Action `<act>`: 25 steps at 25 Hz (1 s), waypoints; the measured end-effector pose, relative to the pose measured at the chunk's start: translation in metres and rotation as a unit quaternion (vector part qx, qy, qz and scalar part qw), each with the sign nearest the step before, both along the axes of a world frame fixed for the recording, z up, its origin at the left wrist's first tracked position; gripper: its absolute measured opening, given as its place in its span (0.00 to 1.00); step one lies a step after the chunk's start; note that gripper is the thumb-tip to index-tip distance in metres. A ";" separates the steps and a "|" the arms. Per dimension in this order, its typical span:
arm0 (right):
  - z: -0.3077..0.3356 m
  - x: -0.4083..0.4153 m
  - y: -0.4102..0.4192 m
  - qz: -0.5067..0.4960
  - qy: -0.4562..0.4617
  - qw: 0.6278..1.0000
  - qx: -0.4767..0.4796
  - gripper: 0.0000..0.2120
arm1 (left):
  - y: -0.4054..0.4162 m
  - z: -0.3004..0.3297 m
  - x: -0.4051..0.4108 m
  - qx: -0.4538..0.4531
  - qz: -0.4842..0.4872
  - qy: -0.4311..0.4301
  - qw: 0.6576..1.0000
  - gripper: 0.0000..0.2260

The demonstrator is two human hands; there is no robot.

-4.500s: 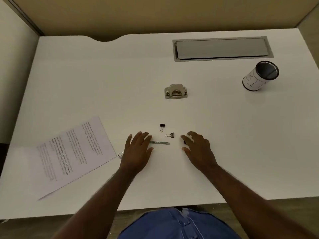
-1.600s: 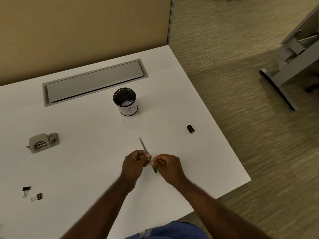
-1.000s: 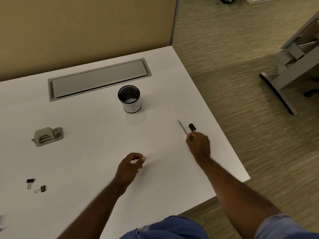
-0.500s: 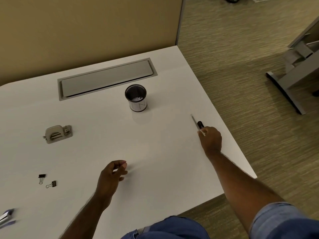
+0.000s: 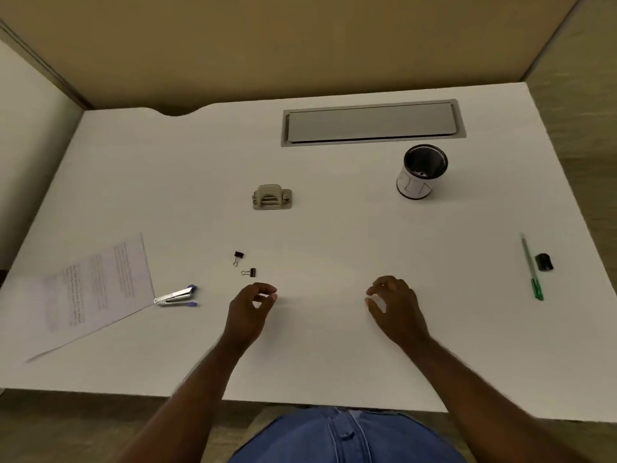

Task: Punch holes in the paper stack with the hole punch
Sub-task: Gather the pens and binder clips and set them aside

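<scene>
A grey metal hole punch (image 5: 272, 196) sits in the middle of the white desk (image 5: 334, 248), beyond both hands. The printed paper stack (image 5: 90, 292) lies flat at the desk's left edge. My left hand (image 5: 251, 310) hovers near the front centre with fingers loosely curled, holding nothing. My right hand (image 5: 394, 307) hovers to its right, fingers curled and apart, also holding nothing. Neither hand touches the punch or the paper.
A stapler (image 5: 177, 296) lies by the paper's right corner. Two binder clips (image 5: 243, 264) lie ahead of my left hand. A black-and-white cup (image 5: 419, 172) stands back right. A green pen (image 5: 531, 267) and a black cap (image 5: 544, 262) lie far right. A cable tray lid (image 5: 370, 123) is set in the back.
My right hand has let go of the pen, which now lies by the black cap, and has come back to the front centre. The view has swung left, showing paper and stapler.
</scene>
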State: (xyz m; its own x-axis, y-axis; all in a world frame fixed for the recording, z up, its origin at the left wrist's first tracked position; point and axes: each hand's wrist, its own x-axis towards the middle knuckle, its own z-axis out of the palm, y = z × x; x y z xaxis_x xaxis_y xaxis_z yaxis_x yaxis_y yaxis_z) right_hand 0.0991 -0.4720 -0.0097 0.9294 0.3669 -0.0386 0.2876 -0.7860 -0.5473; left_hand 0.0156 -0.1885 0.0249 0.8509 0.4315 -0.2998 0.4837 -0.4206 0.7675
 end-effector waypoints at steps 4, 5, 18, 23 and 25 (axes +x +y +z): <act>0.006 -0.003 0.088 0.080 0.048 0.995 0.032 0.07 | 0.077 0.000 -0.036 0.123 -0.009 -0.022 0.992 0.09; 0.006 -0.003 0.108 0.099 0.060 0.993 0.030 0.09 | 0.096 -0.001 -0.044 0.163 -0.020 -0.020 0.986 0.11; -0.004 -0.003 0.282 0.154 0.066 0.984 -0.058 0.10 | 0.222 -0.025 -0.057 0.295 -0.187 0.057 0.935 0.24; -0.008 -0.005 0.280 0.162 0.046 0.983 -0.077 0.15 | 0.228 -0.038 -0.051 0.296 -0.218 0.013 0.930 0.13; -0.005 -0.003 0.283 0.156 0.066 0.983 -0.068 0.12 | 0.229 -0.042 -0.051 0.298 -0.220 0.001 0.929 0.12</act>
State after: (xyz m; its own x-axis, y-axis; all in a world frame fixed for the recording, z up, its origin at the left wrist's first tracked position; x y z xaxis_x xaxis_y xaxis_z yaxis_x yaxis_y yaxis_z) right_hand 0.0960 -0.1888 -0.0150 0.7556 0.6172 -0.2194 0.4605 -0.7387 -0.4922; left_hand -0.0357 0.0401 -0.0168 0.9838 0.1314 -0.1217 0.1651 -0.9283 0.3330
